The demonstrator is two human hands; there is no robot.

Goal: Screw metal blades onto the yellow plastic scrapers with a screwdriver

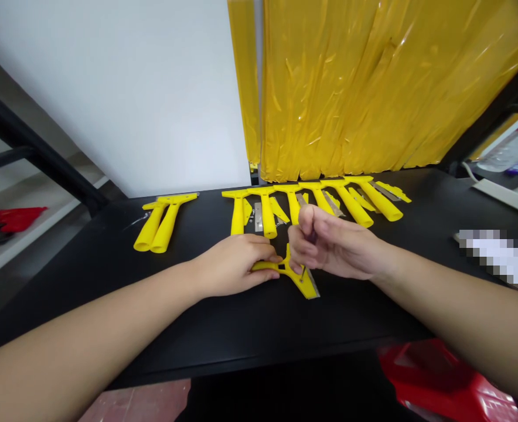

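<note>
My left hand (235, 264) is closed around the handle of a yellow scraper (303, 286), which lies on the black table with its blade edge facing right. Over the scraper's head, my right hand (329, 241) is curled around a screwdriver (303, 272). Only its thin dark shaft shows, pointing down at a screw in the head; my fingers hide its handle. Behind my hands is a row of yellow scraper bodies (349, 202), with loose metal blades (258, 217) and yellow cover pieces (279, 210) between them.
Two yellow scrapers (166, 225) lie together at the left on the black table (224, 328). A white panel (162, 88) and yellow plastic sheeting (351, 88) stand along the back. At the right are a white power strip (505, 196) and a partly blurred flat object (500, 258).
</note>
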